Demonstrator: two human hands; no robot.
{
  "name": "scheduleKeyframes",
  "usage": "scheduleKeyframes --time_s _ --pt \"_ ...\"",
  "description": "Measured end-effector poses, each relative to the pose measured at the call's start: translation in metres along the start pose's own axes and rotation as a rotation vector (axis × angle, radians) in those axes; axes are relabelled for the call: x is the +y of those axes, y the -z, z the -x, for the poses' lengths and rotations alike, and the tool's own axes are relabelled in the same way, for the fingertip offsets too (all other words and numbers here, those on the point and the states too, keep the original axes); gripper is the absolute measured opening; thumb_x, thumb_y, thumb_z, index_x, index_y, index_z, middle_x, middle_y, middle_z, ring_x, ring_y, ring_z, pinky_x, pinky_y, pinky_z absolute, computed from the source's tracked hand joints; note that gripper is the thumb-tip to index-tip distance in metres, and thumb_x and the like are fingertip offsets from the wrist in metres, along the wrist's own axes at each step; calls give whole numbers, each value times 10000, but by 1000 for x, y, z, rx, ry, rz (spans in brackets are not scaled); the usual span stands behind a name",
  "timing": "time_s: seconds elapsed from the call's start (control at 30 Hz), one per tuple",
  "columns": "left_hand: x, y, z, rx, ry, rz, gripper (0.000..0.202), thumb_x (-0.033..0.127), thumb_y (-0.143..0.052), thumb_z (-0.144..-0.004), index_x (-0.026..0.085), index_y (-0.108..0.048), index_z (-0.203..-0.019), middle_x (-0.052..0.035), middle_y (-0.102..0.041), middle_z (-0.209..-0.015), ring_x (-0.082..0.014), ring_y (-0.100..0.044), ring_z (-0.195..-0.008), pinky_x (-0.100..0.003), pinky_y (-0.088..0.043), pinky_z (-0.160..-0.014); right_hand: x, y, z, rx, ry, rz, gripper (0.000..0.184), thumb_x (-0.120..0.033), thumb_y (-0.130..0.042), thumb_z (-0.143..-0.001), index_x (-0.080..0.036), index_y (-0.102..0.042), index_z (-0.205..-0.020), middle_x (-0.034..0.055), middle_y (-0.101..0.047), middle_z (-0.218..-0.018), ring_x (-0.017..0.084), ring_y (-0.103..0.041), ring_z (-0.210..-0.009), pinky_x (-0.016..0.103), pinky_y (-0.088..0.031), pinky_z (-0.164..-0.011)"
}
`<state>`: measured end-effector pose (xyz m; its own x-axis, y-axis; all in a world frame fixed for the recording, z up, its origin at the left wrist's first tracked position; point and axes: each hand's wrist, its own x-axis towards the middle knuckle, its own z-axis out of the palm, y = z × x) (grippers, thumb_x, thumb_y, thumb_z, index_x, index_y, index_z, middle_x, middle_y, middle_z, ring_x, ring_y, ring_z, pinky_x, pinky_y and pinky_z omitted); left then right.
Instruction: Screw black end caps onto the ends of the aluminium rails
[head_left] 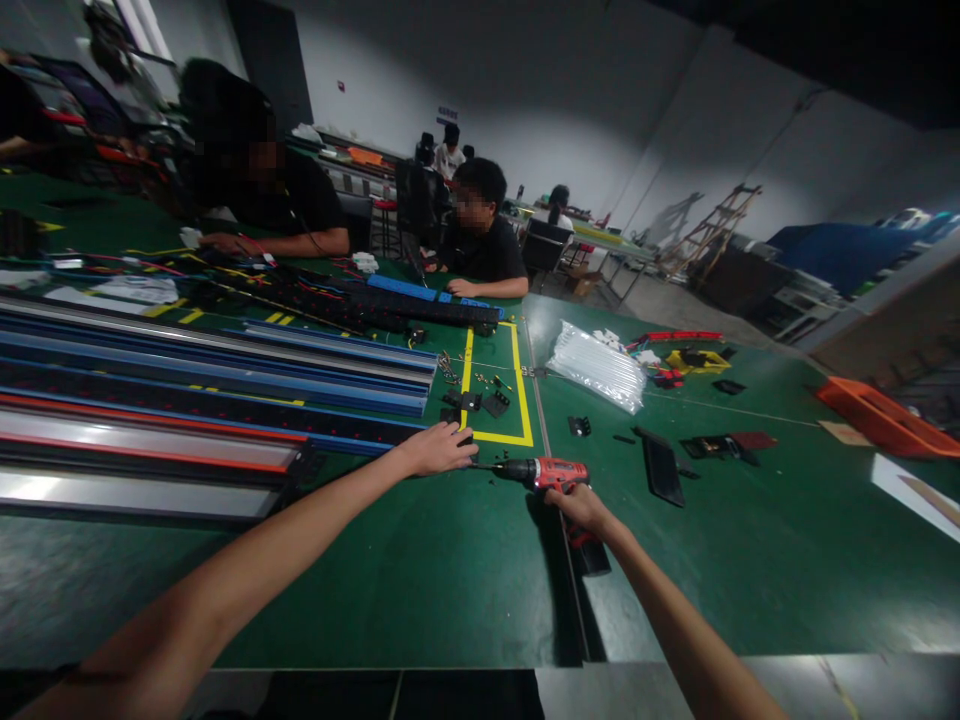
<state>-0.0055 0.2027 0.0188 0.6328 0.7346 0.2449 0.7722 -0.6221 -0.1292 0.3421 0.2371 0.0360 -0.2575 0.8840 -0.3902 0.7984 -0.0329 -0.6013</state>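
My right hand (581, 505) grips a red and black cordless drill (546, 473), its bit pointing left. The bit tip meets a small black part at the end of a long blue rail (352, 440). My left hand (437, 448) is closed over that rail end, fingers pressed on the small part beside the bit. Several long rails in silver, blue, black and red (187, 400) lie side by side on the green table (450, 580) to the left of my hands.
A yellow taped rectangle (517, 400) holds small black brackets and screws. A clear bag of white pieces (596, 365), flat black plates (664, 468) and an orange tray (877, 418) lie to the right. Two people sit across the table behind the rails.
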Motion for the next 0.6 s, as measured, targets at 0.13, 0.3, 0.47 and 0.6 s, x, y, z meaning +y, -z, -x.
scheduleKeyframes --time_s 0.13,0.3,0.47,0.6 --pt "1 1 0 10 6 31 318 434 -364 -986 258 -556 -1170 -94 -558 -1242 -213 -533 -974 -337 -408 -791 -2 1 2 7 -1 -1 192 -341 -604 -707 -199 -508 -621 -38 -504 -562 119 -434 -522 233 -327 -483" --pt "-1 -3 1 29 -2 38 355 444 -337 -992 259 -558 -1200 -100 -551 -1244 -222 -539 -994 -343 -408 -796 -6 1 4 17 -5 2 218 -379 -634 -705 -191 -555 -629 -31 -534 -570 126 -461 -535 237 -347 -505" --pt "-2 -5 1 20 -7 21 368 446 -333 -993 264 -554 -1224 -100 -546 -1256 -230 -535 -1001 -349 -409 -790 -6 1 5 29 -20 21 249 -414 -641 -705 -191 -566 -624 -29 -539 -572 133 -469 -545 241 -342 -516" --pt "-2 -5 1 28 2 44 362 449 -350 -988 271 -556 -1227 -98 -546 -1263 -228 -535 -1007 -349 -409 -800 -7 0 5 27 3 29 232 -394 -630 -718 -198 -543 -632 -36 -529 -581 131 -470 -556 236 -346 -524"
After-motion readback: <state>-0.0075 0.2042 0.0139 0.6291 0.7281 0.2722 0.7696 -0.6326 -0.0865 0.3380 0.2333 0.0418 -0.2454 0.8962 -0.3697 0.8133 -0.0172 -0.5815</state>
